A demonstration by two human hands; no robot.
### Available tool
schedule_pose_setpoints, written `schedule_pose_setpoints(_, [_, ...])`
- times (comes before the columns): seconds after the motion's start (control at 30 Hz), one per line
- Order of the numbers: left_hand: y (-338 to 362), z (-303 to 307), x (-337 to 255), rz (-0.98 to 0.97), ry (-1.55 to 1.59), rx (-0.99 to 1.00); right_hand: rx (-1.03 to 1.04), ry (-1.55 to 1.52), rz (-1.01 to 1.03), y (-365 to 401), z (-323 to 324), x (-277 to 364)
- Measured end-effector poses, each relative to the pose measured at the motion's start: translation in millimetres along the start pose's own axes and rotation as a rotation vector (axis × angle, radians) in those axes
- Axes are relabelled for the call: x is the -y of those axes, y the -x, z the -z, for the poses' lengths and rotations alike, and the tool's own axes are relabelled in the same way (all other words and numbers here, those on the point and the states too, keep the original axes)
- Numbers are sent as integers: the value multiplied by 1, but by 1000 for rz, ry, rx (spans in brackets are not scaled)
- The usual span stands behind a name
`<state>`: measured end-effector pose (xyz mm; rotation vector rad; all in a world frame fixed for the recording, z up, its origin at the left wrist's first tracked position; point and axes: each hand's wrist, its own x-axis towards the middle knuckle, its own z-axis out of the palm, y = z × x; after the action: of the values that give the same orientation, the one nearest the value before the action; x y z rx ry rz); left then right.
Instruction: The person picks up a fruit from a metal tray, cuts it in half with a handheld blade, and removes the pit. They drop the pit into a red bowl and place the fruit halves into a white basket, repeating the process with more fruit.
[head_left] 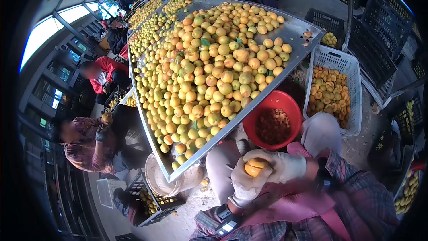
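Note:
Both of my hands wear pale work gloves and meet above my lap. Between them is a yellow-orange apricot (254, 167), with a split line showing on its surface. My left hand (249, 179) wraps round it from the left and below. From the right, my right hand (278, 165) closes over its top and side. Just beyond my hands stands a red bowl (292, 107) holding apricot stones. A metal table (240, 117) heaped with whole apricots (200, 80) lies ahead.
A white crate (355, 89) of apricot halves stands right of the bowl. Left of my knees is a white bucket (160, 178), beside a dark crate (154, 216). A co-worker (84, 145) sits at the left; others sit farther back. Black crates (374, 49) stack at the right.

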<state>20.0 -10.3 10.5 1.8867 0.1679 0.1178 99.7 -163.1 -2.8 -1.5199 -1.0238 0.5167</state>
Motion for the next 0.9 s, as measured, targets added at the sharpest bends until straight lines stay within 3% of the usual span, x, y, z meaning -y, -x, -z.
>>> schedule_pose_setpoints(0.03, [2,0,-1,-26,50,10,-29,27,73,0,0,0])
schedule_pose_setpoints(0.07, [5,1,-3,8,-29,-8,57,-133,-141,3,3,9])
schedule_pose_setpoints(0.2, [12,0,2,-75,39,-55,68,-305,-199,9,-2,12])
schedule_pose_setpoints(0.3, [7,2,7,-47,179,61,-70,-13,219,0,-1,9])
schedule_pose_setpoints(0.37, [6,0,9,-37,243,72,58,-206,-205,8,3,18])
schedule_pose_setpoints(0.47, [7,-5,6,-72,237,51,94,-325,-300,8,6,24])
schedule_pose_setpoints(0.57, [8,-11,4,-54,290,-52,23,-274,-138,6,3,17])
schedule_pose_setpoints(0.67, [10,-12,11,-15,277,-27,89,-494,-416,5,12,29])
schedule_pose_setpoints(0.7, [8,-12,9,-20,271,-31,90,-495,-420,5,10,29])
schedule_pose_setpoints(0.8, [4,-18,8,-30,272,-85,-12,-463,-355,3,5,25])
schedule_pose_setpoints(0.9, [-1,-20,-4,-18,259,-144,-89,-148,-15,2,3,6])
